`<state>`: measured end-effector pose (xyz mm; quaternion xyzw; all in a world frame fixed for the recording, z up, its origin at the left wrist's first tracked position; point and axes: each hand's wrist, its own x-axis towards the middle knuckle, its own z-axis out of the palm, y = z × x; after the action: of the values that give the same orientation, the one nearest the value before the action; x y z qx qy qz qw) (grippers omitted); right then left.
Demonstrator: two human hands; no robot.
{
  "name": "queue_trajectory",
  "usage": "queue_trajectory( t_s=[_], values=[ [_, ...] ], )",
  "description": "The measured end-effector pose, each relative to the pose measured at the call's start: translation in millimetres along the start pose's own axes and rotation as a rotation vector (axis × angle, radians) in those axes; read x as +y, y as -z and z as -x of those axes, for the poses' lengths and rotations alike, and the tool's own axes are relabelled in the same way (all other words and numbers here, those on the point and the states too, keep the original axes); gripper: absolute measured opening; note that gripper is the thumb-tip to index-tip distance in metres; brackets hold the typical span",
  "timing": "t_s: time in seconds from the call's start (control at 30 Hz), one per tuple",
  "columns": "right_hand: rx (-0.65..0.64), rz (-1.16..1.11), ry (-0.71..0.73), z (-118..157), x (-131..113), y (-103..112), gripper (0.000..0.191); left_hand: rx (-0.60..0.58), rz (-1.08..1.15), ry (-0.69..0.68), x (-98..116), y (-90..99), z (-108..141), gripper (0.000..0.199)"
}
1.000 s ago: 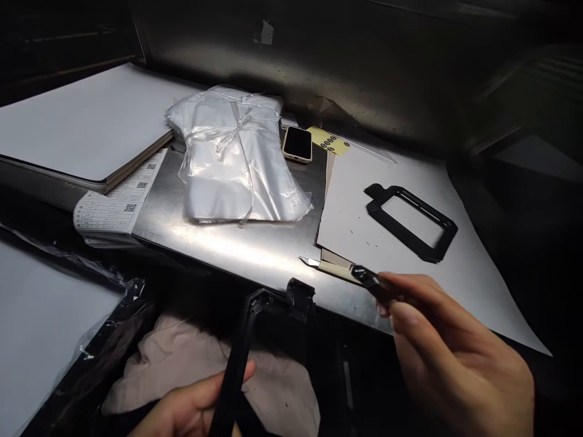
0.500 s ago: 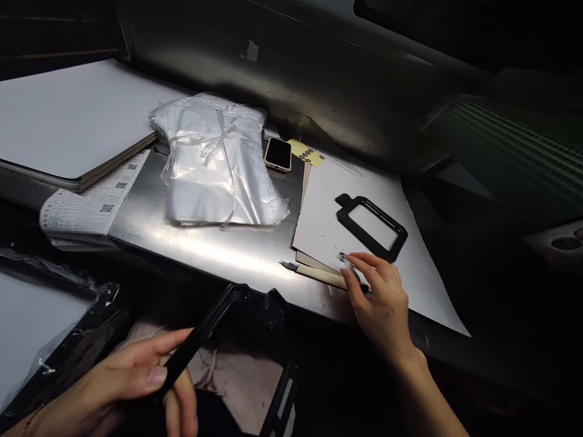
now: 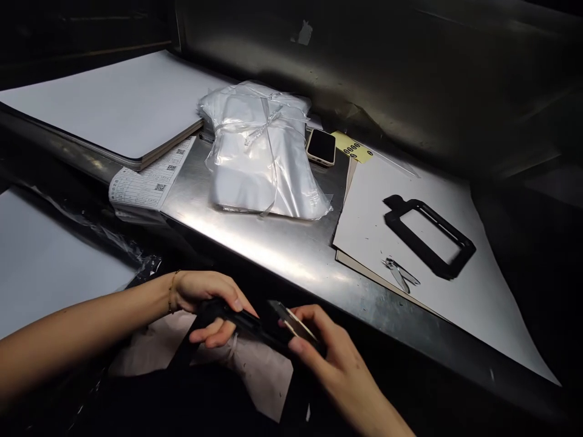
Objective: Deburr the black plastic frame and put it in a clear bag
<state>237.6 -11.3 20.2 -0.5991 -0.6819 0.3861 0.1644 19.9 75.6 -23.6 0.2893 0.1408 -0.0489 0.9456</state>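
My left hand (image 3: 214,303) is closed on a black plastic frame (image 3: 250,325), held below the table's front edge. Between the thumb and fingers of my right hand (image 3: 334,349) is a craft knife (image 3: 298,325) with a pale handle. Its blade points up and left, close over the frame; whether it touches cannot be made out. Nail clippers (image 3: 399,276) lie on the white sheet (image 3: 364,224), right of and above my right hand. A second black frame (image 3: 428,240) with a tab at one end lies flat behind them.
A tied bundle of clear plastic bags (image 3: 268,158) rests on the metal table (image 3: 195,200), beside a phone (image 3: 321,147) and a yellow label sheet (image 3: 353,147). Large white boards (image 3: 113,97) are stacked at left over printed paper (image 3: 146,182). A pinkish bundle (image 3: 259,370) sits below my hands.
My right hand has let go of the nail clippers and picked up the craft knife from the table edge. Both hands have come together at the frame. The view has shifted left.
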Motion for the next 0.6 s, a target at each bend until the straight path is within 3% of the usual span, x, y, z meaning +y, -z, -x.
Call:
queue_trajectory(
  t_s=[0.07,0.2,0.27,0.37,0.43,0.53,0.6],
  values=[
    [-0.060,-0.115,-0.109,5.1,-2.2,-15.0,0.020,0.038,0.006,-0.040,-6.2,-5.0,-3.9,0.042],
    [0.163,-0.310,-0.230,13.1,10.4,-31.7,0.024,0.228,-0.035,-0.221,-22.3,-24.8,3.9,0.043],
    [0.198,-0.314,-0.206,16.3,15.9,-32.2,0.025,0.365,-0.067,-0.211,-27.2,-35.7,9.7,0.049],
    [0.154,-0.228,-0.061,18.2,18.3,-22.3,0.024,0.531,-0.075,-0.139,-26.9,-45.8,13.2,0.039],
    [0.143,-0.102,0.084,17.8,16.5,-10.6,0.022,0.513,-0.068,-0.105,-23.7,-47.8,12.4,0.036],
    [0.195,0.349,0.395,17.5,10.4,6.4,0.014,0.427,-0.082,-0.026,-19.1,-49.4,10.1,0.038],
    [0.225,0.661,0.563,18.2,4.2,13.4,0.027,0.414,-0.127,0.028,-16.6,-52.0,9.4,0.042]
  ],
)
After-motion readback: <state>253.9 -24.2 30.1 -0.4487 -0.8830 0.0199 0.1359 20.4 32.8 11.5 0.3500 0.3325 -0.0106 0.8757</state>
